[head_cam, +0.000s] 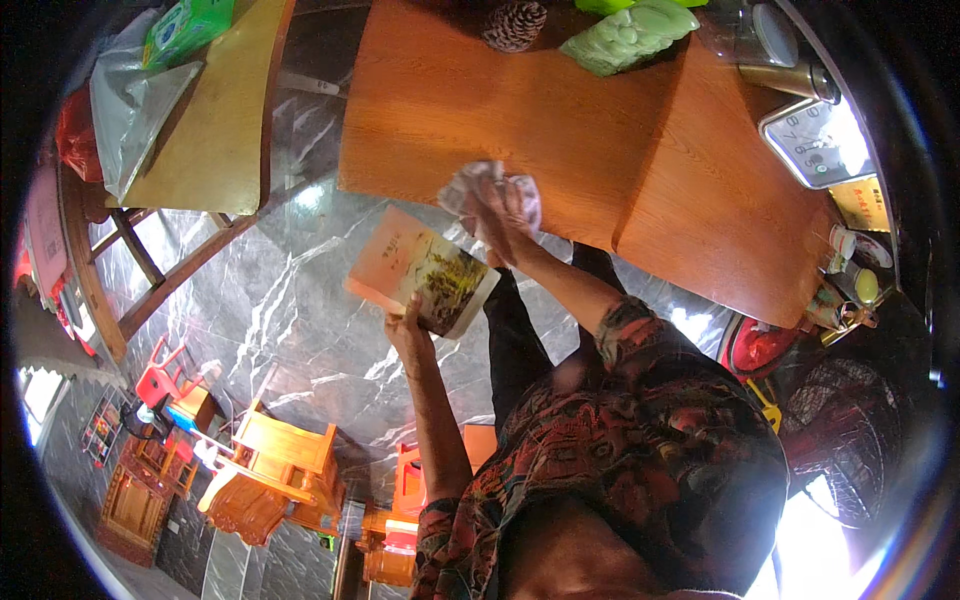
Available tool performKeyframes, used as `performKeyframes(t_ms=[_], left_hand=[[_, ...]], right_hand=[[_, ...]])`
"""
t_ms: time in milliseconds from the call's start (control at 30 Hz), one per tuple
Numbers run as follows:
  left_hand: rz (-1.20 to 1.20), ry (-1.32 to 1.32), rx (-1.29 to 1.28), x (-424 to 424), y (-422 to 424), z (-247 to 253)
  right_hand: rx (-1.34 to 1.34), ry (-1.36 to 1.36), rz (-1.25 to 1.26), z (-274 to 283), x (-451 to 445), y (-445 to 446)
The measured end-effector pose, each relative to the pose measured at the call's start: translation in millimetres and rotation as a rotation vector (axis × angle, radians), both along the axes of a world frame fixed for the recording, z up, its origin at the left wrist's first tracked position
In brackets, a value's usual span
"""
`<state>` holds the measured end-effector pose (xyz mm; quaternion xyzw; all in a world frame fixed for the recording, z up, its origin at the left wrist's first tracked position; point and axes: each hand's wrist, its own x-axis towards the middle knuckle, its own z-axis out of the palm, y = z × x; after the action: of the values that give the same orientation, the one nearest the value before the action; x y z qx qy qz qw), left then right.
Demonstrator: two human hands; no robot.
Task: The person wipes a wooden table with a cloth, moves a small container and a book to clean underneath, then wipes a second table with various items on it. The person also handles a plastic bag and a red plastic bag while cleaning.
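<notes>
A book with a pink and yellow-green illustrated cover [420, 270] is gripped at its lower edge by my left hand [411, 334], thumb on the cover. It is held over the floor, in front of the wooden table's near edge. My right hand [499, 217] lies on a crumpled white and pinkish cloth [529, 196] at the near edge of the brown wooden table [510, 112]. The hand looks slightly blurred, and its fingers are spread over the cloth. At the table's far side are a pine cone [514, 26] and a pale green carved ornament [630, 36].
A digital-faced or numbered clock [814, 139], a metallic flask [787, 81] and small jars stand along the right side. A second table [217, 127] with a plastic bag [139, 105] is at upper left. Wooden chairs [281, 457] and a red stool [161, 379] stand at lower left.
</notes>
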<state>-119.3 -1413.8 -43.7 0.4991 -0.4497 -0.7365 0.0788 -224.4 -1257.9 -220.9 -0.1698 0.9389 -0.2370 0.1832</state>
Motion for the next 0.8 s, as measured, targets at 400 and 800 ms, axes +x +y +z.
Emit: performKeyframes(t_ms=[400, 800], left_hand=[[-0.192, 0.181, 0.137, -105.2, 60.2, -89.8], [-0.327, 0.001, 0.072, -149.6, 159.0, -166.1]], right_hand=[[0.191, -0.172, -0.145, 82.7, 84.0, 181.1], [-0.384, -0.057, -0.268, 232.5, -27.6, 303.1]])
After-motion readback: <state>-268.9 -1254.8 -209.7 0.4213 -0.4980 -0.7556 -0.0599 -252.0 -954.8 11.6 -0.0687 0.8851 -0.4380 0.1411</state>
